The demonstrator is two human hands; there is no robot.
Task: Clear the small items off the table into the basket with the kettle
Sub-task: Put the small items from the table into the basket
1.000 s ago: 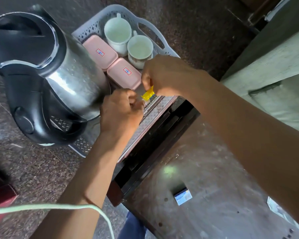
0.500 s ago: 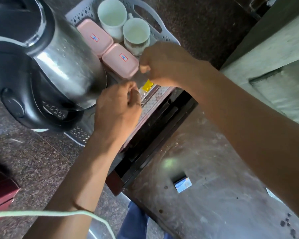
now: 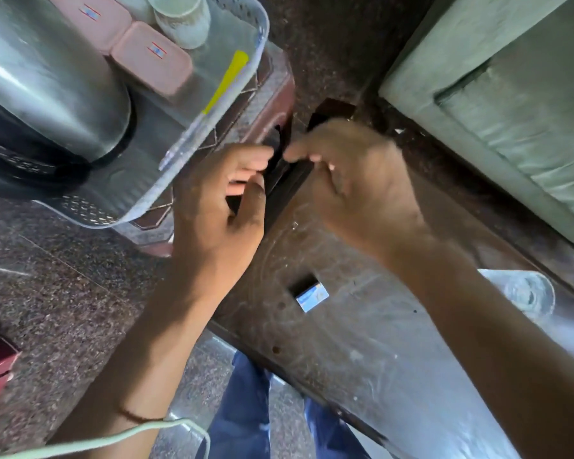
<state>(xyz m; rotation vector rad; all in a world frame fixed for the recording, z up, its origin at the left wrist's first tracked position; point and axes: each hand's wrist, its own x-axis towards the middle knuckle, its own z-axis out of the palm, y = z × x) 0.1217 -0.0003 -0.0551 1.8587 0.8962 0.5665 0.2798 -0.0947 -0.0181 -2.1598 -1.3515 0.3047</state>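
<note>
Yellow-capped pen (image 3: 209, 104) lying in the basket (image 3: 262, 34) beside the kettle (image 3: 47, 87), left hand (image 3: 219, 210) and right hand (image 3: 352, 180) loosely curled, holding nothing, small box (image 3: 312, 296) on tabletop (image 3: 362, 359)

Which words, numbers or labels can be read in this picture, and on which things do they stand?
No text can be read.
Near pink box: a red and blue sticker, too blurred to read.
Far pink box: the same kind of sticker, too blurred.
Matchbox on the table: a blue and white printed face, too small and blurred.
Pen, kettle, basket: no marking visible.
</note>
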